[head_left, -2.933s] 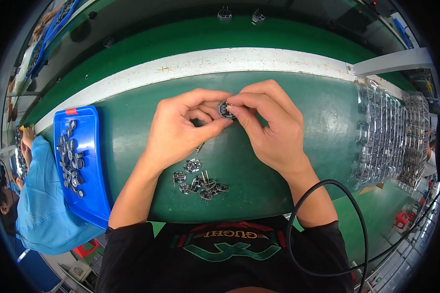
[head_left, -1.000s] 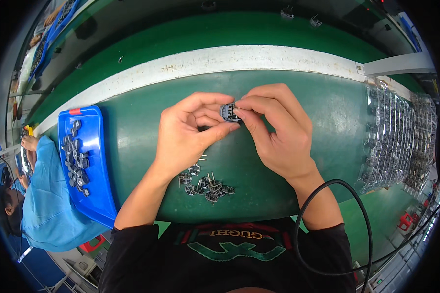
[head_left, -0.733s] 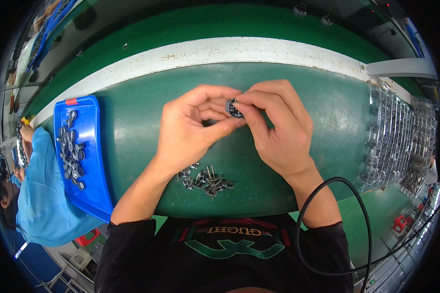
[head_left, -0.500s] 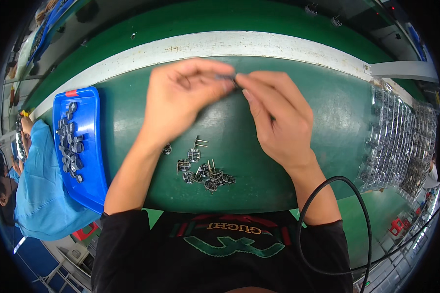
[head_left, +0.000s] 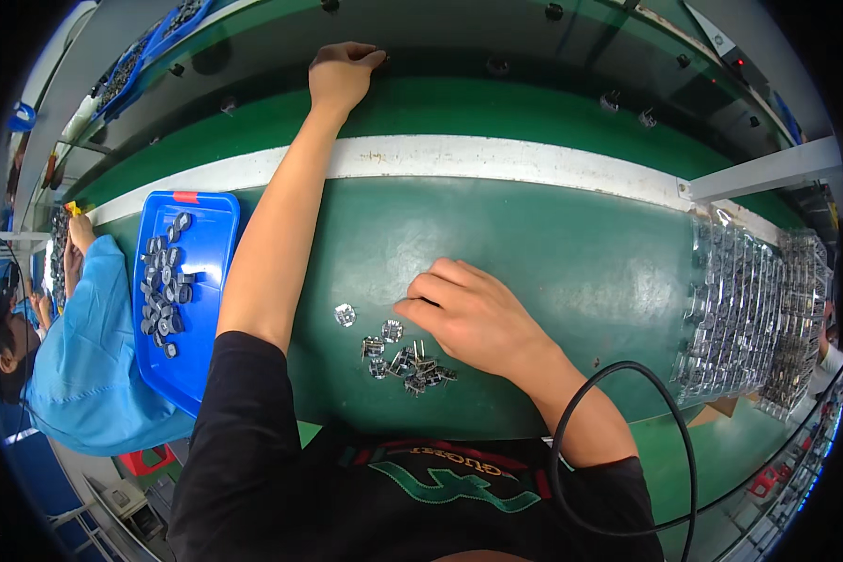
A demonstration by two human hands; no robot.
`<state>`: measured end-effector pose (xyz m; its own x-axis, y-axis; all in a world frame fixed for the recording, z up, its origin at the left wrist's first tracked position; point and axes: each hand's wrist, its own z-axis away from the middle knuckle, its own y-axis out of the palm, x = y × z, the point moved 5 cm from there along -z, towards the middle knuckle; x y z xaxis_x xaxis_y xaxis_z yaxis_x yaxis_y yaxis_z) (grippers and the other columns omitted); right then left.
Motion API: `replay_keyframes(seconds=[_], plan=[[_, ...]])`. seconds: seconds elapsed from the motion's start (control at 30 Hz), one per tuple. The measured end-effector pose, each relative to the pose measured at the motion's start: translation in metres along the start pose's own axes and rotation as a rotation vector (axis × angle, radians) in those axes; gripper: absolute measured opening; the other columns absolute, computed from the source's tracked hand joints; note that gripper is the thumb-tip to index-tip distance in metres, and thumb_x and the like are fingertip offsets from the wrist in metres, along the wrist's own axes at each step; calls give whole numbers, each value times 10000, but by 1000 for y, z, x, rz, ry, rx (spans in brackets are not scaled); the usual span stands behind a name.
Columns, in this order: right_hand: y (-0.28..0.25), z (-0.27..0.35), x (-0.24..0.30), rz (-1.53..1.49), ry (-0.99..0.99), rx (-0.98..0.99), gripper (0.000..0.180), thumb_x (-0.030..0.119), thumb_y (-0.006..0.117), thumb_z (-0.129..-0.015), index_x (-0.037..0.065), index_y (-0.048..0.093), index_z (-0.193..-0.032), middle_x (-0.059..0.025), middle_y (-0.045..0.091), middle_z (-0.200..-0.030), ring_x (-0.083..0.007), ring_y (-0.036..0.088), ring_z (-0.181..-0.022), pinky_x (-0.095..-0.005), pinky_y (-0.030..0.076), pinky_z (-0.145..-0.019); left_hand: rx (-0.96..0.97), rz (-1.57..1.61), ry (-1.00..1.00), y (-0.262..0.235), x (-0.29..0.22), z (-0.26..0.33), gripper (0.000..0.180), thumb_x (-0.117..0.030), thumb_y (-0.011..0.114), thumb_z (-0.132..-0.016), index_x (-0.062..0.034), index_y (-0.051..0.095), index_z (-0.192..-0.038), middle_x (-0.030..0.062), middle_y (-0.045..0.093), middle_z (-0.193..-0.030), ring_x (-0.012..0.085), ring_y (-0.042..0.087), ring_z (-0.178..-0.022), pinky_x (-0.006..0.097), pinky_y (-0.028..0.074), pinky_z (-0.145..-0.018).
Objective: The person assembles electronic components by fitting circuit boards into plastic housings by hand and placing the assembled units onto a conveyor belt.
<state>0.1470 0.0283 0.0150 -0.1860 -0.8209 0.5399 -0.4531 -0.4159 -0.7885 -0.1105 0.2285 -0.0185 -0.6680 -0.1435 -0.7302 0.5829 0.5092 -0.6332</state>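
My left hand (head_left: 345,77) is stretched far forward over the green belt beyond the white rail. Its fingertips are pinched together, and what is between them, if anything, is too dark to make out. My right hand (head_left: 464,314) is low over the bench, fingers curled inward, with the tips beside a small round electronic part (head_left: 392,330). Whatever those fingertips hold is hidden. Just below lies a loose pile of similar parts (head_left: 421,370) with metal pins. Another round silvery part (head_left: 345,315) lies apart, to the left.
A blue tray (head_left: 206,281) of small dark grey pieces (head_left: 164,281) stands at the left beside my forearm. Stacked clear plastic trays (head_left: 731,309) are at the right. A black cable (head_left: 688,450) loops over my right forearm. A person in a blue sleeve (head_left: 103,328) works at far left.
My hands have parted from a small dark thing they were handling together. The left reached forward over the belt; the right came down to the parts on the bench. The view has shifted.
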Motion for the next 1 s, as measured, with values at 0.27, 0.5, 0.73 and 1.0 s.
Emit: replay_keyframes(seconds=[0.27,0.5,0.73,1.0], plan=[[-12,1,-3,144,51,-10,232,-15,640,-742,60,696,-954,-42,511,-876,-208,528,-843,-335,454,-748,-161,-774,-23,-75,54,-13,466,-293,564,-887,-236,570,-1349,134,544,-1406,409,429,-1331,498,382,-1075],[-21,5,-17,44,142,-105,44,80,614,-778,38,626,-789,-98,504,-889,-250,553,-836,-367,457,-774,-126,-873,-119,-101,100,-2,450,-238,552,-903,-87,591,-1326,216,644,-1226,329,624,-1125,411,463,-995],[-39,12,-36,-3,162,-308,192,-20,738,-717,45,684,-890,-71,596,-907,-231,606,-730,-349,490,-636,153,77,70,-51,-33,99,333,-26,720,-820,7,663,-1146,110,695,-1013,145,681,-910,261,526,-767],[-61,12,-37,-290,273,-697,177,-8,773,-744,30,698,-900,-56,627,-825,-201,621,-677,-309,502,-555,531,835,-227,-35,-86,201,396,124,689,-818,68,614,-1202,125,703,-974,132,695,-877,221,558,-794]])
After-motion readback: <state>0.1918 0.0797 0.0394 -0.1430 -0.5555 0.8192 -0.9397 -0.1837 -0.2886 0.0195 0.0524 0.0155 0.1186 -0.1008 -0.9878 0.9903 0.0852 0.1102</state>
